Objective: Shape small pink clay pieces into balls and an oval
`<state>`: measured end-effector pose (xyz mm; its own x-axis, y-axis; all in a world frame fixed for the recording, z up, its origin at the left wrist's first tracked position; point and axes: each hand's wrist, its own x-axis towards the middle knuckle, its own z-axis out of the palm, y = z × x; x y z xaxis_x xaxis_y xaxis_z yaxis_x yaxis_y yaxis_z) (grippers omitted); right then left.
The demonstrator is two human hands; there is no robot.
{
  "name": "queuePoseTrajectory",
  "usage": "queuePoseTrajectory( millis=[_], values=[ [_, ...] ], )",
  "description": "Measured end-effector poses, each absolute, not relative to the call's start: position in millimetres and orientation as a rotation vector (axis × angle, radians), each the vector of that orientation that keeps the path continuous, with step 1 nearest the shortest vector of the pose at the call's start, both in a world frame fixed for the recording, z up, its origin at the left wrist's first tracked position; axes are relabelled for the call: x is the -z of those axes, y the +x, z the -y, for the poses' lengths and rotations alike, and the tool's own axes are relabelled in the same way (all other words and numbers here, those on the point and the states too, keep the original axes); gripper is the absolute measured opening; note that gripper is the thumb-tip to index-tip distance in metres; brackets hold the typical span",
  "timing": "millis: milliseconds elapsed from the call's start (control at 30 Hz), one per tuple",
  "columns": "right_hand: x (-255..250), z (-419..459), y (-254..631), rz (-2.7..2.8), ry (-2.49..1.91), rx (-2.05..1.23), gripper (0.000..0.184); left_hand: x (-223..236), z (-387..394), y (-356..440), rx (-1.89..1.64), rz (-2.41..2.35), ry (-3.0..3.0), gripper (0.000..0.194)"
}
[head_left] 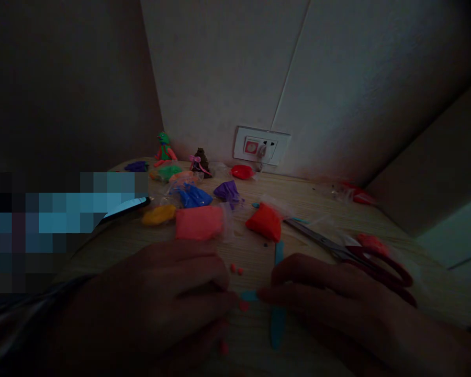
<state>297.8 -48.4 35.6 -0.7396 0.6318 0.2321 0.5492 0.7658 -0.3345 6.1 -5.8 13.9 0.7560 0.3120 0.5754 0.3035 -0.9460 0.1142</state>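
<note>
My right hand (337, 303) is closed, thumb and forefinger pinched on a light-blue plastic clay tool (249, 296) whose flat tip points left. The tip is at a small flattened piece of pink clay (244, 305). My left hand (168, 298) is curled with its fingertips right beside that piece; whether they grip anything is hidden. Under my right hand's fingers, a second blue clay tool (277, 327) lies lengthwise on the table. Two tiny pink clay balls (233, 268) rest between the hands, and another pink bit (223, 346) sits below my left fingers.
Beyond the hands lie a pink clay pack (199, 222), a red clay pack (265, 222) and several other coloured packs. Scissors (333, 248) with dark red handles lie at right. A green clay figure (164, 148) and a brown one (200, 162) stand near the wall socket (261, 145).
</note>
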Motion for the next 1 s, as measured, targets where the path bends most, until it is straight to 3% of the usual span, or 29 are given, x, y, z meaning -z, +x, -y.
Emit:
queuePoseTrajectory(
  millis=[233,533,800,1000],
  values=[
    [-30,50,291,2.620,-0.880,-0.341,0.025,-15,2,5,-0.925,-0.483,2.942,0.038],
    [-26,53,287,2.654,-0.960,-0.287,0.017,-15,6,5,-0.927,-0.483,2.928,0.037],
    [-30,48,288,2.606,-0.771,-0.125,0.044,-12,2,4,-0.913,-0.492,2.915,0.030],
    [-32,49,290,2.622,-0.805,-0.117,0.036,-15,4,4,-0.920,-0.473,2.939,0.030]
  ],
)
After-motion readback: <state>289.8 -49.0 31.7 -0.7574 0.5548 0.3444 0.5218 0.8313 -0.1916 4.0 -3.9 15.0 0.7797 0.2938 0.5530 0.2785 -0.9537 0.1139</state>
